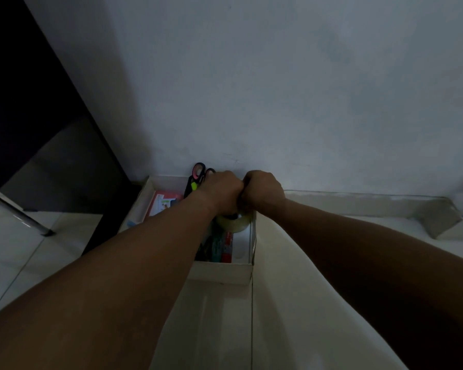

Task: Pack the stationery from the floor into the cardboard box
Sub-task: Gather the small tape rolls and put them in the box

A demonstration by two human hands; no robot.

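I have both fists together over the box (222, 272): left hand (222, 192) curled around scissors (198, 173), handles pointing away, right hand (263, 190) curled (contents hidden). Tape roll (235, 222) sits directly beneath, already inside.

A white cardboard box (222, 273) with matt, smooth paperboard walls sits on a floor (19, 252) of pale, glossy tiles that catch streaks of reflected light. Inside the box, a roll of clear tape (234, 222) looks like glossy, translucent yellowish plastic, beside a pink paper-faced packet (162, 204) with a printed, slightly shiny cover. Scissors (198, 174) show black and pink plastic handle loops with a smooth sheen. Behind, the wall (278, 89) is matt painted plaster, faintly mottled. At left, a dark table (38, 102) has a flat, dull surface, and its leg (24, 217) appears to be smooth, polished metal.
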